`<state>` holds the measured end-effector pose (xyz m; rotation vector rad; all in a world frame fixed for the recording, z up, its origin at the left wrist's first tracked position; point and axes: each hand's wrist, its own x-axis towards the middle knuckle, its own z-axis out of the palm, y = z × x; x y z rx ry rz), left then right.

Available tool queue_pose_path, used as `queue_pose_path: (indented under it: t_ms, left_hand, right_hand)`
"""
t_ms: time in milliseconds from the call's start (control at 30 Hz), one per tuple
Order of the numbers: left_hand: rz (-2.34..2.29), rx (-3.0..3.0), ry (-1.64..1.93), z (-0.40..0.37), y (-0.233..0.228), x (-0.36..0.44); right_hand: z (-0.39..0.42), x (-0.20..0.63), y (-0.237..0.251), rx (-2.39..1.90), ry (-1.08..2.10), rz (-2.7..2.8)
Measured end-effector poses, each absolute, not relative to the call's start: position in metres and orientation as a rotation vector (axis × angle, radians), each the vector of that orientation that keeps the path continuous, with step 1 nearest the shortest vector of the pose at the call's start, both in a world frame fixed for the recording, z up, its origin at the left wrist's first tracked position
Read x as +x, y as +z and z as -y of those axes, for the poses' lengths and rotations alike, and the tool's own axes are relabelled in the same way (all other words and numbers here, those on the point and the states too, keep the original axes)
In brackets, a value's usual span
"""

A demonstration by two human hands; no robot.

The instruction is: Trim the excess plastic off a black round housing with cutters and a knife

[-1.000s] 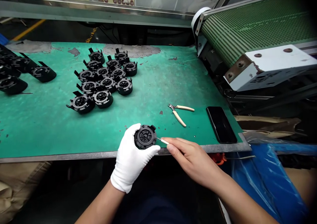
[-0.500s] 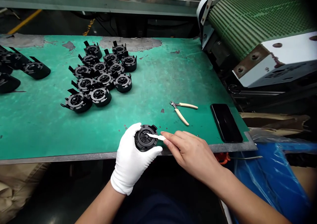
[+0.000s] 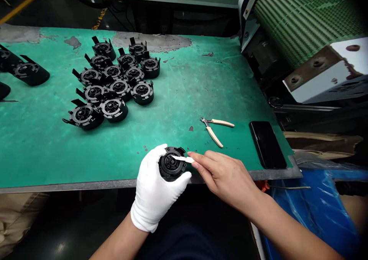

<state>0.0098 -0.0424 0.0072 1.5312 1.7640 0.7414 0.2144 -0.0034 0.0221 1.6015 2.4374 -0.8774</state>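
Over green bench (image 3: 186, 84), left hand (image 3: 156, 191) grips black disc (image 3: 171, 164); right hand (image 3: 227, 177) pinches white blade (image 3: 181, 159).

left hand (image 3: 156, 191) grips black disc (image 3: 171, 163) | right hand (image 3: 221, 175) pinches blade (image 3: 181, 159)

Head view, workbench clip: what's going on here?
A person's gloved left hand grips a round black plastic part at the near edge of the green-matted workbench. The bare right hand holds a small white-tipped tool with its tip on the part's face. A cluster of similar black parts, cream-handled pliers and a black phone lie on the mat.
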Motion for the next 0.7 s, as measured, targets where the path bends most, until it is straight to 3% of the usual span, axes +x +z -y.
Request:
queue_pose_path:
  t_ms: [133,400,700]
  left_hand:
    - [-1.769,1.594,0.772,0.046,0.0,0.009]
    - [-1.777,1.535,0.753,0.044,0.003,0.011]
    - [-1.808,1.513,0.796,0.043,0.006,0.015]
  right_hand:
    - [0.001,0.211,0.013,1.664,-0.845,-2.445]
    - [0.022,0.232,0.028,1.627,-1.134,-2.399]
    - [0.038,0.223,0.031,1.682,-0.775,-2.396]
